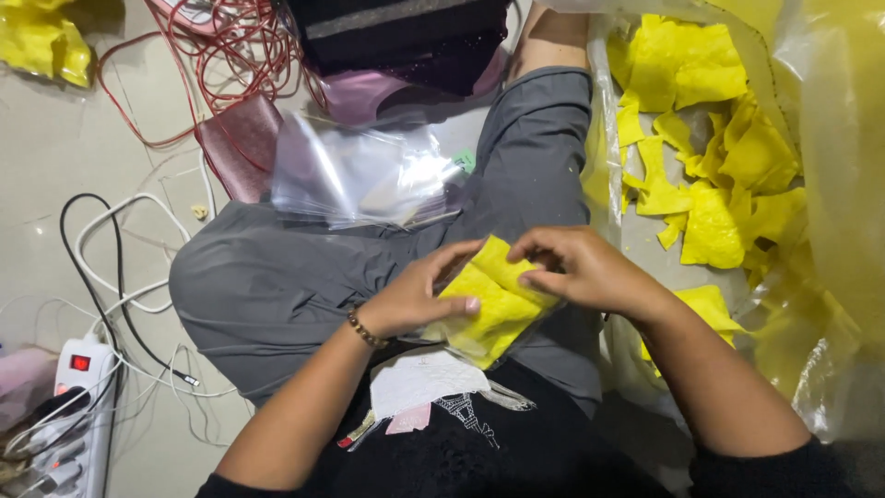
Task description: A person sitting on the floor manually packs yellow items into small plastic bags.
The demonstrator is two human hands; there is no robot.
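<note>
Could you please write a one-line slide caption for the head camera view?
Left hand and right hand grip a clear bag of yellow chips over the lap, beside a big bag of chips.

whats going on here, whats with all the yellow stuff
A person sits on the floor, both hands on a folded yellow cloth piece over their lap. The left hand pinches its near edge; the right hand holds the far edge. More yellow pieces lie in a clear plastic bag at their right.

Left hand [419,295] and right hand [576,267] pinching folded yellow cloth [493,300], lap, clear plastic bags [364,175]
</note>
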